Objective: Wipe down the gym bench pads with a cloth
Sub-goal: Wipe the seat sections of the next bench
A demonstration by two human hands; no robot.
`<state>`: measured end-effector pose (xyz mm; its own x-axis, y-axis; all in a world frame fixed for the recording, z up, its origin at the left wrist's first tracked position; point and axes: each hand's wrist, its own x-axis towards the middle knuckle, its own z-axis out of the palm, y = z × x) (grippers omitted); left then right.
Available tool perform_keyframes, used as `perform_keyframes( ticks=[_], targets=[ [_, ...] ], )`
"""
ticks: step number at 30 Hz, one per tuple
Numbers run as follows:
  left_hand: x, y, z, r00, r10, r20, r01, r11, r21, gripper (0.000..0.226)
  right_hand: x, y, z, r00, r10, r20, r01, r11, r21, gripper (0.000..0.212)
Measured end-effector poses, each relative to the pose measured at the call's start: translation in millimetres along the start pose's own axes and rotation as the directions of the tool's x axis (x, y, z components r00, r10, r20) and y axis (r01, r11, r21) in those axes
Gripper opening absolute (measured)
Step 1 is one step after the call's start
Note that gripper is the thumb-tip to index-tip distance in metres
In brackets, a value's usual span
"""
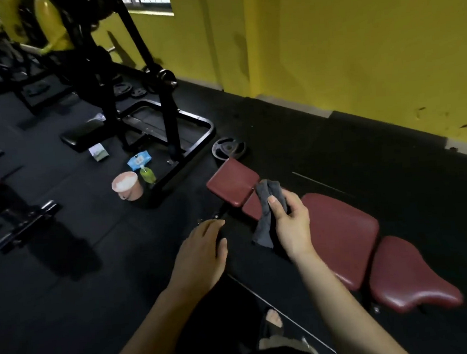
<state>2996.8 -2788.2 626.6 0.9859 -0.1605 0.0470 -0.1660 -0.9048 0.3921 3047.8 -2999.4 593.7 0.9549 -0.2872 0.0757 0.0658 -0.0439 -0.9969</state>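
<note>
A low gym bench with dark red pads runs from the middle to the lower right: a small square pad (231,181) at the far end, a long back pad (341,232) and a seat pad (407,277). My right hand (290,222) grips a grey cloth (267,210) above the gap between the square pad and the back pad; the cloth's lower end hangs free. My left hand (202,253) hovers with relaxed fingers left of the bench, over the dark floor, holding nothing.
On the floor to the left stand a pink bucket (127,186), a green spray bottle (147,174) and a blue wipes pack (139,160). A black machine frame (165,120) and a weight plate (228,148) lie beyond the bench. A yellow wall (357,53) runs behind.
</note>
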Motion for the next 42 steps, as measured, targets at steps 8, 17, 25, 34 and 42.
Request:
perform_keyframes(
  ticks=[8, 17, 25, 34, 42],
  targets=[
    [154.8, -83.5, -4.0, 0.997, 0.026, 0.079, -0.03, 0.998, 0.05, 0.042, 143.1, 49.9, 108.5, 0.993, 0.072, 0.097, -0.064, 0.994, -0.086, 0.016],
    [307.5, -198.5, 38.0, 0.943, 0.07, 0.327, -0.095, 0.994, 0.062, 0.043, 234.5, 129.4, 182.1, 0.967, 0.243, -0.075, -0.251, 0.959, -0.128, 0.013],
    [455.3, -297.7, 109.4, 0.823, 0.236, 0.517, -0.29, 0.957, 0.026, 0.045, 303.2, 233.3, 270.3, 0.879, 0.363, -0.309, -0.432, 0.881, -0.194, 0.013],
    [546.2, -381.4, 253.8, 0.773, 0.3, 0.56, -0.319, 0.945, -0.065, 0.046, 365.8, 370.4, 309.7, 0.885, 0.302, -0.353, -0.425, 0.835, -0.349, 0.012],
    [583.4, -401.3, 331.8, 0.804, 0.234, 0.546, -0.214, 0.972, -0.102, 0.057, 486.7, 440.6, 310.2, 0.966, 0.024, -0.257, -0.186, 0.753, -0.631, 0.034]
  ],
)
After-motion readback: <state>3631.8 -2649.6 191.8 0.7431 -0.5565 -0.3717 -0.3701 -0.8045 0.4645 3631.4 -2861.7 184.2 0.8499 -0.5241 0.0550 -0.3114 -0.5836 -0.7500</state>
